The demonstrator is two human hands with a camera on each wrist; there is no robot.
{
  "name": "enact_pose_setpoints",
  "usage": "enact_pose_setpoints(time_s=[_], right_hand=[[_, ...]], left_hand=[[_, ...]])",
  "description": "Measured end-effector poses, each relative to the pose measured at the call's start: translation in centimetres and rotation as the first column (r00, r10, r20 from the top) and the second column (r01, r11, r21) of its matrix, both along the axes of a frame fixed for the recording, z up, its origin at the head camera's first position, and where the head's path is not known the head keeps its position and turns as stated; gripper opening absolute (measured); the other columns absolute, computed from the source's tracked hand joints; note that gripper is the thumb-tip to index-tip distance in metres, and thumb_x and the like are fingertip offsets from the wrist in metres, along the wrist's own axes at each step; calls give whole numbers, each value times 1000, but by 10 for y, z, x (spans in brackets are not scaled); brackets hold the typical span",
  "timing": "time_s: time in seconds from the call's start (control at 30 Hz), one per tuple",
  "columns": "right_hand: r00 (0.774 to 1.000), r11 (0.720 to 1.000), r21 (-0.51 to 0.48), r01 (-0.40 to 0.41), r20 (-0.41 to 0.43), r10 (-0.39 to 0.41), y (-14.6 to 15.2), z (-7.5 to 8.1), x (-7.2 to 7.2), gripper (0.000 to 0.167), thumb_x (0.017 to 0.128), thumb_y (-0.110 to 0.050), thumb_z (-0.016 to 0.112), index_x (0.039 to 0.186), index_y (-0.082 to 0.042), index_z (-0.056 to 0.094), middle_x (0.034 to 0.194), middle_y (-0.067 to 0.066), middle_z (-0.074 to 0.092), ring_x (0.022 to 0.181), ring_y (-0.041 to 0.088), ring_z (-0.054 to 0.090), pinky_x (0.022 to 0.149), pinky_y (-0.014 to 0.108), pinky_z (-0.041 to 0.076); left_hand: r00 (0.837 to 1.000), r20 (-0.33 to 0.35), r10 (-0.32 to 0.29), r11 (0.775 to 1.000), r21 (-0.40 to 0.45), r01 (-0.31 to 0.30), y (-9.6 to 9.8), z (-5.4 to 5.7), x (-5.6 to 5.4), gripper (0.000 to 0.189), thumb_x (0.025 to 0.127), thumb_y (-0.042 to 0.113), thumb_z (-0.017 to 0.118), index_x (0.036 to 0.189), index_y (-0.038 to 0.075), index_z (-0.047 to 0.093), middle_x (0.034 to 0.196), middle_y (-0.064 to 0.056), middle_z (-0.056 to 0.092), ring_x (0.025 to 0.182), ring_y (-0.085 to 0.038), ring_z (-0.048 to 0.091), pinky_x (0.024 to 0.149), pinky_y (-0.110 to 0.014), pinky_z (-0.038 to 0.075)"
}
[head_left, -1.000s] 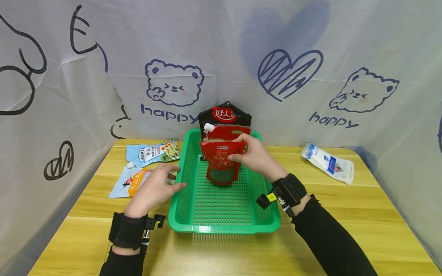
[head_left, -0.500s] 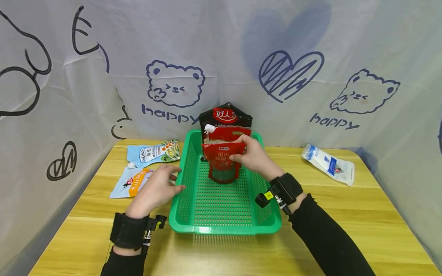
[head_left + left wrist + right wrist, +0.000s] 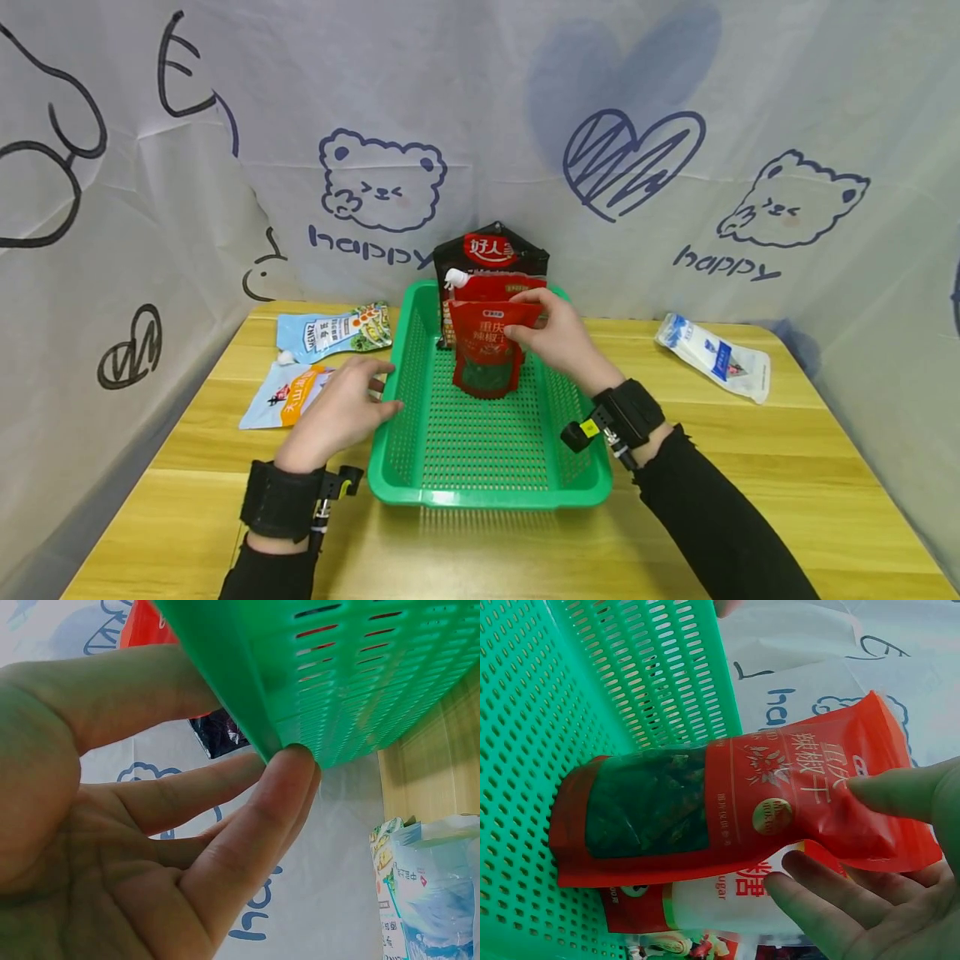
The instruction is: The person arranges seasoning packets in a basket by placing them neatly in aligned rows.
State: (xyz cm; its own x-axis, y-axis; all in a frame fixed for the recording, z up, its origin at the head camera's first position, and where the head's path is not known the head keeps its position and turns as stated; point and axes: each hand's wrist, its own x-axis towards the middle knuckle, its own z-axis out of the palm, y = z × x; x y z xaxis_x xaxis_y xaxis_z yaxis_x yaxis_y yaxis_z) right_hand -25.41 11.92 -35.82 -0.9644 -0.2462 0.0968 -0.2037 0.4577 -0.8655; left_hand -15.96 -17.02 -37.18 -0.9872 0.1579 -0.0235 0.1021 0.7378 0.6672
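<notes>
My right fingers (image 3: pixel 536 296) pinch the front red pouch (image 3: pixel 487 358), its base below them; if unsettled on release, it could topple. My left fingers (image 3: pixel 247 832), loosely spread, touch the basket (image 3: pixel 510 500).

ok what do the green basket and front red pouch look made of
Green basket: probably moulded plastic, fairly glossy; its rim catches light and its walls are perforated. Front red pouch: likely flexible plastic film, semi-gloss, given its creases and transparent window.
</notes>
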Motion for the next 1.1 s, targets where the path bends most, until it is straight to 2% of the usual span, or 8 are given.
enact_pose_setpoints(time_s=[0.27,0.37,0.5,0.63,0.73,0.9,1.0,1.1], right_hand=[[1000,998,-55,-8,-24,7,2,5,4,44,96,-15,75,136,-6,59,139,14,61,80,35,68,63,29,52],[999,998,-58,-19,-31,17,6,7,8,47,97,-17,75,139,-6,58,140,14,61,101,40,69,77,36,58],[997,999,-47,-26,-76,22,16,15,16,50,98,-20,74,143,-8,55,144,11,60,125,39,60,99,47,55],[988,996,-69,-50,-147,40,29,27,25,49,100,-18,71,145,-8,54,146,12,58,133,37,57,106,50,52],[968,997,-53,-55,-247,41,41,34,30,48,101,-16,70,145,-6,53,148,13,57,136,34,56,109,50,50],[907,997,64,43,-422,-12,65,42,37,50,102,-18,68,149,-7,51,150,12,56,139,34,53,113,50,46],[878,986,114,122,-475,-54,80,42,37,52,103,-19,67,151,-8,50,151,14,54,139,36,52,113,52,45],[868,969,154,195,-487,-97,96,37,33,55,103,-21,67,153,-9,47,153,16,52,139,38,50,114,53,44]], left_hand=[[1000,3,6,1000,-3,-6,0,0,-1,55,92,9,77,140,-9,57,142,-30,51,111,-37,65,85,-45,61],[1000,6,6,1000,-1,-6,0,1,0,55,92,9,77,140,-9,57,141,-30,51,111,-38,65,85,-45,61],[1000,4,1,1000,7,-1,0,0,0,55,91,9,77,139,-10,57,141,-31,52,112,-39,65,86,-45,61],[1000,-2,-7,1000,14,7,0,0,0,55,91,8,77,139,-10,57,141,-32,51,111,-39,65,85,-45,61],[1000,-2,-10,1000,12,10,0,0,1,54,92,8,76,139,-10,57,142,-31,51,111,-38,65,85,-45,61],[1000,0,-12,1000,8,12,0,0,1,53,93,8,75,139,-10,57,143,-31,50,112,-40,65,86,-46,61],[1000,-4,-14,1000,7,14,0,0,1,53,92,8,75,138,-10,57,143,-31,50,112,-40,65,86,-46,61],[1000,-6,-16,1000,7,16,1,0,0,53,92,8,75,138,-11,57,143,-32,50,111,-40,66,86,-46,61]])
